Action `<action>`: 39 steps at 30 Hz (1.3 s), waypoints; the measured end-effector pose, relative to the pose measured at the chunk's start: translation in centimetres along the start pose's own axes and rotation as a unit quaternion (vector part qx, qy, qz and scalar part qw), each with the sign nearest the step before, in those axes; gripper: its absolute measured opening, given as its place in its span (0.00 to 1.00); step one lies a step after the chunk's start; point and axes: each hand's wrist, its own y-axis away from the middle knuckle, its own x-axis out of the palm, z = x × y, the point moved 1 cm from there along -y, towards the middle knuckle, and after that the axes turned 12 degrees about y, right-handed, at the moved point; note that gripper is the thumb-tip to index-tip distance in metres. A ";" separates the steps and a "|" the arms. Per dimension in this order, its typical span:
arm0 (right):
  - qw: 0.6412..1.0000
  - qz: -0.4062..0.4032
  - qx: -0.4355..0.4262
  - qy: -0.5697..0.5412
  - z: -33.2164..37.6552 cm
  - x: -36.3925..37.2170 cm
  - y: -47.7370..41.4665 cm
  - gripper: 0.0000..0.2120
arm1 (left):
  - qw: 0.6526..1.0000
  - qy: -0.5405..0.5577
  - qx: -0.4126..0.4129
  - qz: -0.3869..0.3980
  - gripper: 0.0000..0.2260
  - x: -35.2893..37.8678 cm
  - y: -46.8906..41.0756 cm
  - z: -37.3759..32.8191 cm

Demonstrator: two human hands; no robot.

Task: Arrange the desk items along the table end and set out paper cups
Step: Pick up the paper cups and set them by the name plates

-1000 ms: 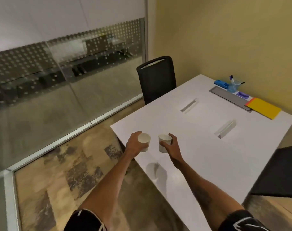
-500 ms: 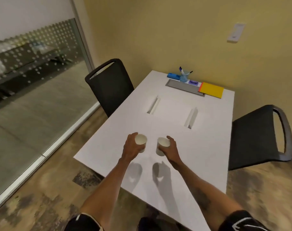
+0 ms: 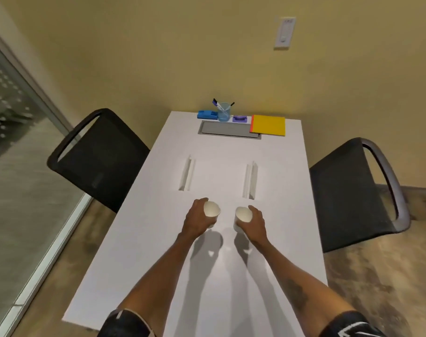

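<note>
My left hand [image 3: 196, 221] grips a white paper cup [image 3: 212, 209], held above the middle of the white table [image 3: 158, 251]. My right hand [image 3: 254, 223] grips a second white paper cup [image 3: 242, 215] close beside it. Both cups are upright with empty mouths. Along the far table end lie a blue stapler [image 3: 207, 115], a clear pen holder [image 3: 223, 111] with markers, a purple tape dispenser [image 3: 240, 118] and a yellow notebook [image 3: 268, 125].
A grey cable hatch [image 3: 227, 130] lies in front of the desk items. Two white slot flaps [image 3: 187, 172] [image 3: 250, 180] sit mid-table. Black chairs stand at the left [image 3: 97, 156] and right [image 3: 353, 190] sides. A glass partition [image 3: 17, 142] runs along the left.
My view has swung from the table's corner to face its length head-on. Both hands, each still holding a cup, are now over the table's middle.
</note>
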 end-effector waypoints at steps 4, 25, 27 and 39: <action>0.999 -0.024 0.029 0.018 -0.3 -0.6 -2.6 0.36 | 1.000 -0.021 0.007 0.019 0.33 0.9 -2.7 0.0; 0.991 -0.055 0.070 0.095 -0.5 3.0 -9.5 0.32 | 0.998 -0.036 0.010 0.049 0.33 0.4 -10.7 4.1; 0.990 -0.061 0.078 0.096 -0.6 3.5 -10.1 0.32 | 0.998 -0.041 0.009 0.053 0.33 0.3 -11.4 4.4; 0.991 -0.089 0.071 0.067 -0.8 4.6 -12.5 0.30 | 0.996 -0.041 0.008 0.079 0.32 0.6 -13.8 6.0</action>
